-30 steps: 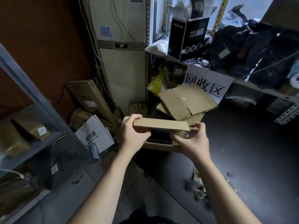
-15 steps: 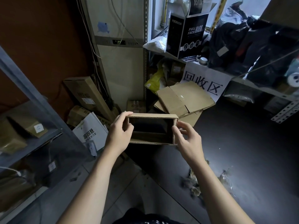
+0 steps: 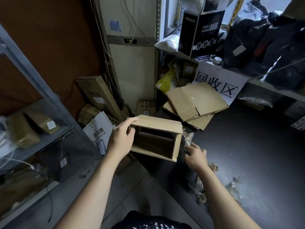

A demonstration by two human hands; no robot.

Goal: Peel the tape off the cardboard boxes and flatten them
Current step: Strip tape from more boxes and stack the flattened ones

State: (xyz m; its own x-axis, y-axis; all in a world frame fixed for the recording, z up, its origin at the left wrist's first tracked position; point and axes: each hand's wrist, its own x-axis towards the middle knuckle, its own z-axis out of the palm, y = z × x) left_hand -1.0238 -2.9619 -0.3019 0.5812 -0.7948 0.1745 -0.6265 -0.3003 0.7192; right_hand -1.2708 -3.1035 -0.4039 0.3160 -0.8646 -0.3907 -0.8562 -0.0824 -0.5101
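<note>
A small brown cardboard box (image 3: 158,124) hangs in front of me with its open end facing me, empty inside. My left hand (image 3: 120,139) grips its left end, fingers over the top edge. My right hand (image 3: 196,156) is off the box, low to its right and blurred. A crumpled strip of clear tape (image 3: 188,137) runs from the box's right corner down to its fingertips, which seem to pinch it. Flattened boxes (image 3: 198,100) lie stacked beyond.
Peeled tape scraps (image 3: 201,195) litter the dark surface (image 3: 255,154) at the right. A metal shelf frame (image 3: 41,90) holding small boxes stands at left. A white bag (image 3: 99,129) and long cartons lean by the wall. A paper sign (image 3: 217,85) hangs from the right shelf.
The box has turned its open end toward me. My right hand has let go of its right end and moved down to the right with tape trailing; my left hand keeps its hold.
</note>
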